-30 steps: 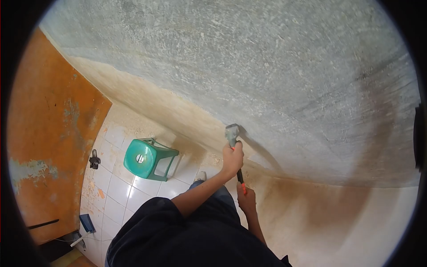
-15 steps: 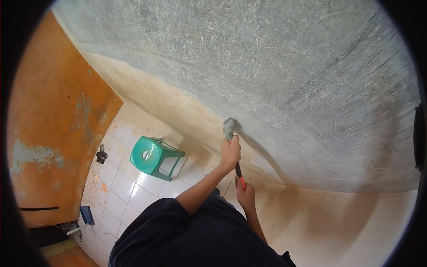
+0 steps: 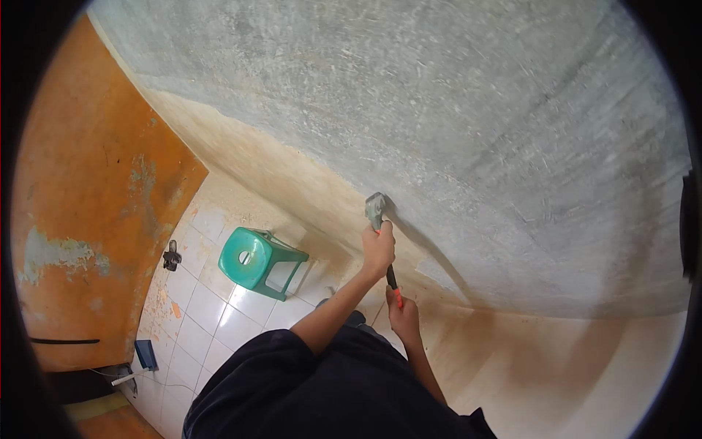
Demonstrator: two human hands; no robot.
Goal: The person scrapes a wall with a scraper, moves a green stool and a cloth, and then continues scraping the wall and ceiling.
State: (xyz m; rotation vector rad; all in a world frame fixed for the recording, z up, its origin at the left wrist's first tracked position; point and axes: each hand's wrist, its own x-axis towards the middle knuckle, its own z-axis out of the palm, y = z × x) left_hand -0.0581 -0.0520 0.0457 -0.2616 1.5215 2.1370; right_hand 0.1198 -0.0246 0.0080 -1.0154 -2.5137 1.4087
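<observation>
My left hand (image 3: 378,249) is closed around the upper handle of a long-handled scraper (image 3: 375,208), just below its grey head. My right hand (image 3: 404,320) grips the lower end of the same black and red handle. The scraper head is at the wall (image 3: 468,124), near the border between its rough grey area and the beige strip below. Whether the blade edge touches the surface is hard to make out. A shadow of the tool curves down the wall to the right.
A green plastic stool (image 3: 252,257) stands on white floor tiles (image 3: 207,310) to the left. Beyond it are a small dark object (image 3: 172,256) and a blue dustpan (image 3: 146,354). An orange panel (image 3: 88,183) with worn paint borders the left side.
The view has shifted slightly, so the stool and floor objects appear a little further right. Both hands keep their hold on the scraper, whose head looks slightly turned.
</observation>
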